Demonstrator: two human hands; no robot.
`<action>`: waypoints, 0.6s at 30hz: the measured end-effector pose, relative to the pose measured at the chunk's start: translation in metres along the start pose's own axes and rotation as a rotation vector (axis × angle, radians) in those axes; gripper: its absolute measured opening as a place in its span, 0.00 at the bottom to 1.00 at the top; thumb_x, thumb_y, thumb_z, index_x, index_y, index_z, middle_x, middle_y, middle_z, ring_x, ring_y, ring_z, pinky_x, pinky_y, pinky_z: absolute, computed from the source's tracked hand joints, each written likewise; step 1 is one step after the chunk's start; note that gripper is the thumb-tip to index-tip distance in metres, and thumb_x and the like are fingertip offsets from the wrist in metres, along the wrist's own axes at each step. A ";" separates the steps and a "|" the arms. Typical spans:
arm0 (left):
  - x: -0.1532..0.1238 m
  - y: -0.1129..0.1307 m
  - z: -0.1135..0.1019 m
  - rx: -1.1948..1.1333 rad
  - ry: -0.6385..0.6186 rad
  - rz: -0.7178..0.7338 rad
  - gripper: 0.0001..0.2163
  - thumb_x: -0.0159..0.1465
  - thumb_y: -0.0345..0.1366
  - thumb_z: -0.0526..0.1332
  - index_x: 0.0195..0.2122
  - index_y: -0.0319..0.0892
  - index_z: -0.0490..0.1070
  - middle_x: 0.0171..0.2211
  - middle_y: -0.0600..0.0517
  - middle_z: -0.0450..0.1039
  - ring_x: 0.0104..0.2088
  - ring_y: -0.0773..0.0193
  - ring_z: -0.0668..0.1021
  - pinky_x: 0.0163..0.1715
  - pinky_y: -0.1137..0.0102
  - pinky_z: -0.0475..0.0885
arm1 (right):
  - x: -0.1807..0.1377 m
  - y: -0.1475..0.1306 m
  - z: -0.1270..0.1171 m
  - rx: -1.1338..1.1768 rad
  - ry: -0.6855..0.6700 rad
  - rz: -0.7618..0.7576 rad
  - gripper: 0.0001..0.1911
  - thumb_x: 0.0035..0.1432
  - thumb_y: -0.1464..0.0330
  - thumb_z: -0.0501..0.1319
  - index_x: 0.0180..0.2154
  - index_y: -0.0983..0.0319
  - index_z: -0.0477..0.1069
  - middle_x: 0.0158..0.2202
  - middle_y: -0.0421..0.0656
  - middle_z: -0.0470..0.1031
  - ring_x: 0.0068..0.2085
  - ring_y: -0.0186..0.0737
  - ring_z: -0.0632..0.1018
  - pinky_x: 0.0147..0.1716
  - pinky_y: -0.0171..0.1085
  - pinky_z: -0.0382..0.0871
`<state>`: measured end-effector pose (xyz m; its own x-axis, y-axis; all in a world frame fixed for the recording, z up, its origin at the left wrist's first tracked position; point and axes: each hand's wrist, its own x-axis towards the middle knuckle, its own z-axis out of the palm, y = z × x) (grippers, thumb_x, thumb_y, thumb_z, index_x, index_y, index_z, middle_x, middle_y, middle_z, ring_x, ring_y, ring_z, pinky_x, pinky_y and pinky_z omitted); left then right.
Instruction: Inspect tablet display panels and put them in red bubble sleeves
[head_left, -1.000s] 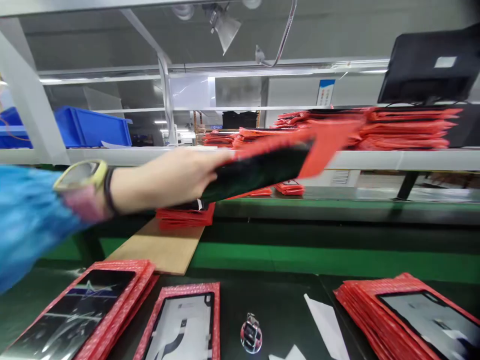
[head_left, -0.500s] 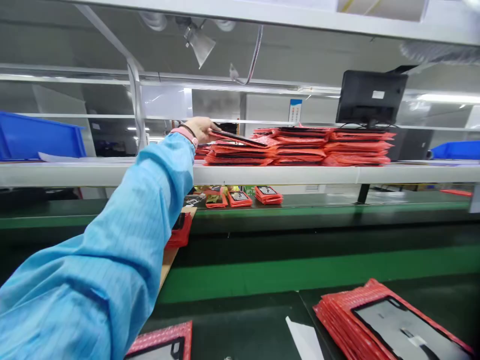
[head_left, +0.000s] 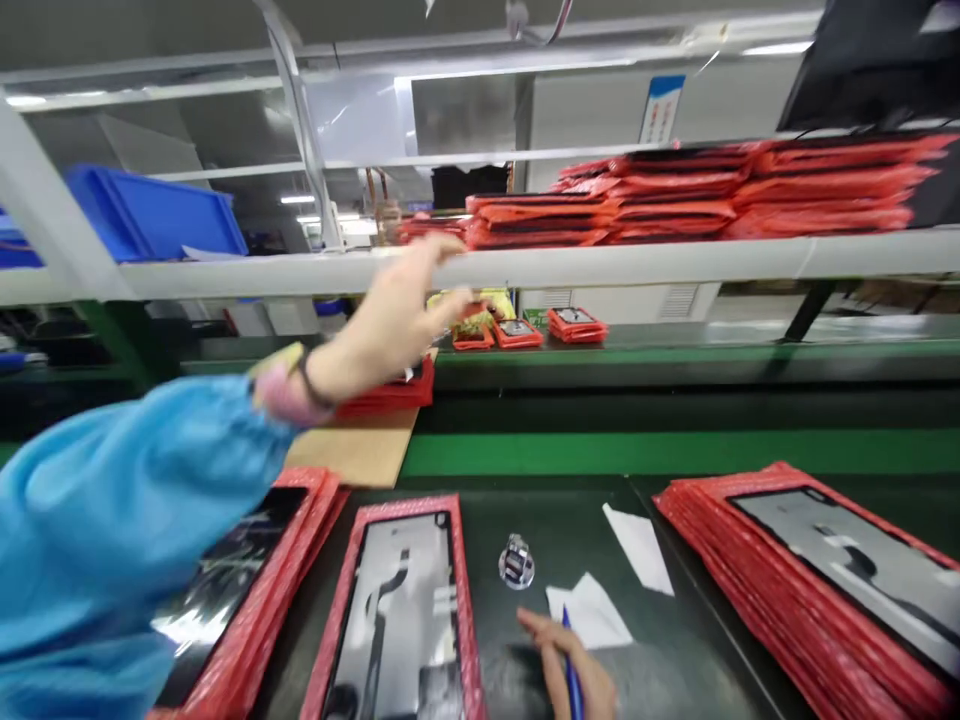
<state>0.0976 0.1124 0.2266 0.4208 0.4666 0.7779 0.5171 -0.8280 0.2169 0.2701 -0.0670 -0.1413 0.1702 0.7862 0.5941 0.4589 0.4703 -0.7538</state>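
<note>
My left hand point(head_left: 397, 310), a little blurred, is in the air just below and in front of the shelf edge, fingers and thumb apart with nothing between them. At the bottom, my right hand point(head_left: 570, 665) has a blue pen point(head_left: 573, 688) in its fingers. Left of it lies a tablet screen panel point(head_left: 405, 610) on a red bubble bag, grey back up. A torn white paper point(head_left: 592, 612) and a small shiny metal item point(head_left: 517, 562) are just beyond the right hand. Red-bagged panels point(head_left: 540, 220) are stacked on the shelf behind my left hand.
A stack of red-bagged panels point(head_left: 750, 580) stands at the right; another stack point(head_left: 300, 560) with a dark glossy panel lies under my left sleeve. The white shelf point(head_left: 660, 258) crosses above the green-black bench. Blue bins point(head_left: 157, 215) sit at its left, a monitor point(head_left: 870, 70) at upper right.
My left hand has let go of the bagged panel on the shelf stack and drawn back and down. The view has tilted down, bringing my right hand and pen into sight.
</note>
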 end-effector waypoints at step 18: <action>-0.389 -0.054 0.034 -0.666 -0.261 -1.195 0.05 0.58 0.32 0.64 0.34 0.38 0.72 0.32 0.52 0.75 0.34 0.62 0.77 0.40 0.64 0.71 | 0.026 -0.032 0.073 0.371 -0.423 0.402 0.18 0.64 0.51 0.50 0.37 0.58 0.65 0.25 0.39 0.76 0.21 0.36 0.75 0.20 0.32 0.67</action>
<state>-0.0684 -0.0142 -0.1078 0.1447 0.9709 -0.1908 0.2407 0.1525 0.9585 0.1960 -0.0319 -0.1223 -0.1247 0.9816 0.1443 0.0899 0.1560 -0.9837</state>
